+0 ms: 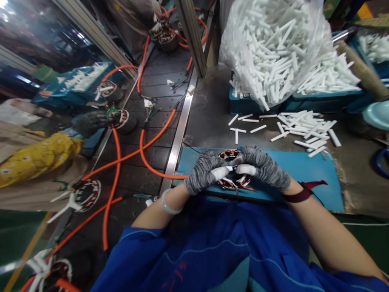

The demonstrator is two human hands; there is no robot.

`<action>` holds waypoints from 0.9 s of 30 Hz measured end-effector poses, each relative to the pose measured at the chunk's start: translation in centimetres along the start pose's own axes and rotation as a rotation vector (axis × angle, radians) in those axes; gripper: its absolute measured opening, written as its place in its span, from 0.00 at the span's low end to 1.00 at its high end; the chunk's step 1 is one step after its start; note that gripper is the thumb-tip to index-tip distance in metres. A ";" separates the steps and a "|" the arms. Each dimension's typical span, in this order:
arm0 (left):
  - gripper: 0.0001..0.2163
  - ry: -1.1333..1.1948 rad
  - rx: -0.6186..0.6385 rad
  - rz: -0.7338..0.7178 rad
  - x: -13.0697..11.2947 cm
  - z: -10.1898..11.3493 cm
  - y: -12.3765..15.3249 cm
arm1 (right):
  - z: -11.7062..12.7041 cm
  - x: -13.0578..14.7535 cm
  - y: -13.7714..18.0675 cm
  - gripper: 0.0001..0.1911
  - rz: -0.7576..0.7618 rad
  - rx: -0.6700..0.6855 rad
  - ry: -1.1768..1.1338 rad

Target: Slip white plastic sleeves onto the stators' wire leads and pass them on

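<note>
In front of me a motor stator (230,155) with copper-red windings and white sleeves lies on a blue mat (314,175). My left hand (204,172), in a grey knit glove with white fingertips, is closed over its left side. My right hand (262,165), gloved alike, closes over the right side. Between the two thumb tips a small bit of blue wire (234,167) shows, pinched by both hands. Loose reddish lead ends (244,187) stick out at the stator's near side. An orange cable (161,174) runs in from the left, its end hidden by my left hand.
White tubes (310,128) lie loose beyond the mat, below a plastic bag (274,46) full of them. Blue scissors (387,163) and a pale bowl (383,114) are at right. Left, a conveyor (156,140) carries stators and orange cables; a co-worker's gloved hand (91,123) touches one.
</note>
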State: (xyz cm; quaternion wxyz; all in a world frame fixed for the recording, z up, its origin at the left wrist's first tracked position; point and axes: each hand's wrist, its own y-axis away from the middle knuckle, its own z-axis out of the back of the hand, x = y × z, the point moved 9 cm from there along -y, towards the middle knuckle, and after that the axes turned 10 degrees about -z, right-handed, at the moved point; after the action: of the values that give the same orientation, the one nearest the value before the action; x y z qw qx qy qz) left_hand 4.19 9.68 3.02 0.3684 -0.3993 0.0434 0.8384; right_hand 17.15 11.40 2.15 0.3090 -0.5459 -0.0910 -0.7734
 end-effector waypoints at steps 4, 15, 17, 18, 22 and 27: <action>0.15 0.090 -0.058 0.063 1.2 -0.1 0.5 | -0.4 -0.4 -0.4 0.17 -0.037 0.013 -0.056; 0.19 0.048 0.015 0.017 1.7 -0.5 0.3 | -0.9 -0.8 -0.7 0.16 0.046 0.016 0.004; 0.19 -0.053 0.051 0.005 1.0 -0.2 0.3 | -0.9 -0.4 -0.4 0.16 0.082 -0.030 0.105; 0.18 -0.126 0.076 0.013 0.7 -0.1 0.4 | -0.9 -0.3 -0.2 0.15 0.095 -0.044 0.145; 0.19 -0.465 0.157 0.058 -0.5 0.2 0.7 | -0.1 -1.1 1.1 0.13 0.061 -0.061 0.196; 0.16 -0.689 0.150 0.125 -1.4 -0.4 -0.4 | 2.7 -2.7 2.3 0.11 -0.117 -0.159 -0.051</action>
State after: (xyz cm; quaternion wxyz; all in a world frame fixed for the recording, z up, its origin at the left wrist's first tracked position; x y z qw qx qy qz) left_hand 5.27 8.97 3.79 0.3376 -0.0615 0.0026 0.9393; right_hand 21.19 11.92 0.34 0.2165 -0.5818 -0.0688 -0.7809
